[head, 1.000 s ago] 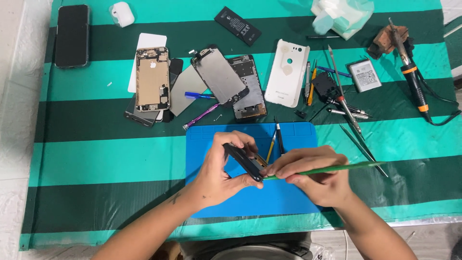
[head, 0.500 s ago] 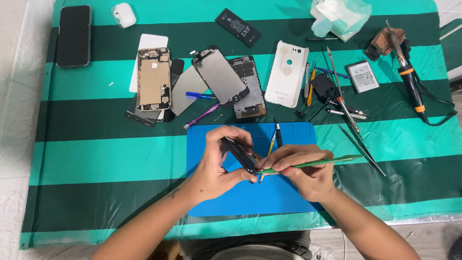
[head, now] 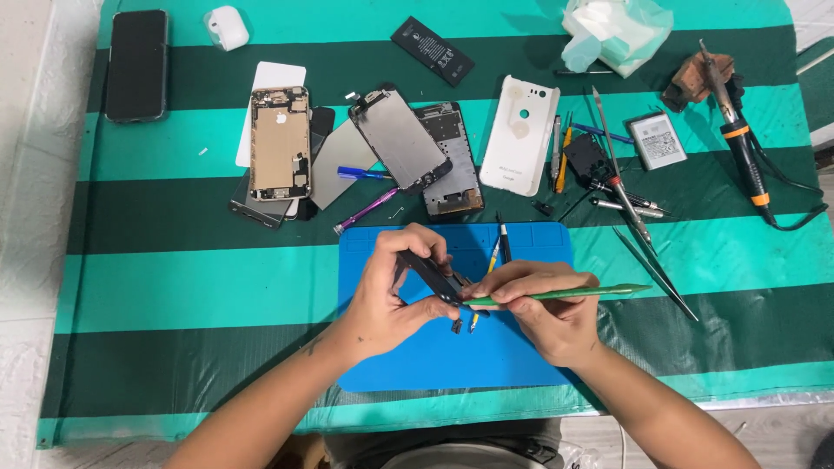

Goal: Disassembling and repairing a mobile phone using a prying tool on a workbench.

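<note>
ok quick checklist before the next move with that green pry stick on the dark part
1. Left hand has a grip on the small dark flat phone part, held tilted above the blue rubber work mat: ok.
2. Right hand holds the long thin green plastic pry stick near its front end: ok.
3. Stick tip meets the part's lower edge: ok; whether it sits in a seam: cannot tell.
4. Small loose dark piece lying on the mat under the hands: not ok.
5. Orange-banded soldering iron lies far off at the right: ok.
</note>
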